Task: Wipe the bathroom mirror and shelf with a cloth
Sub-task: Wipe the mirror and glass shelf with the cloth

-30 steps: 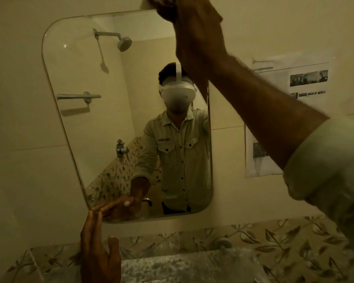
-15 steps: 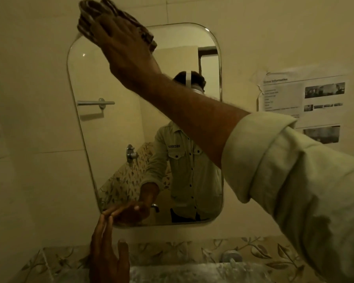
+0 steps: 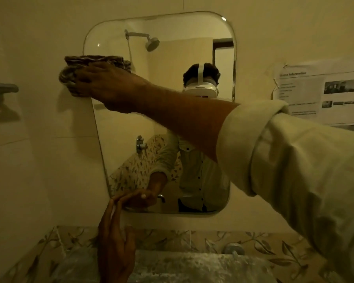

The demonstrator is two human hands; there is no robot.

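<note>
A rounded rectangular mirror (image 3: pixel 123 127) hangs on the cream tiled wall. My right hand (image 3: pixel 102 82) reaches across it and presses a bunched dark patterned cloth (image 3: pixel 84 63) against the mirror's left edge, about a third of the way down. My left hand (image 3: pixel 114 248) is flat with fingers together, its fingertips touching the wall at the mirror's lower left corner. Below the mirror a frosted glass shelf (image 3: pixel 192 266) runs along the bottom of the view. My right forearm and rolled sleeve hide much of the mirror's middle.
A metal knob (image 3: pixel 233 250) sits above the shelf on a leaf-patterned tile band (image 3: pixel 172 240). A printed paper notice (image 3: pixel 319 94) is taped to the wall right of the mirror. A fixture (image 3: pixel 0 90) juts out at the far left.
My right hand with the cloth has swept from the mirror's top edge leftward, then down along the left edge. My left hand has stayed at the lower left corner.
</note>
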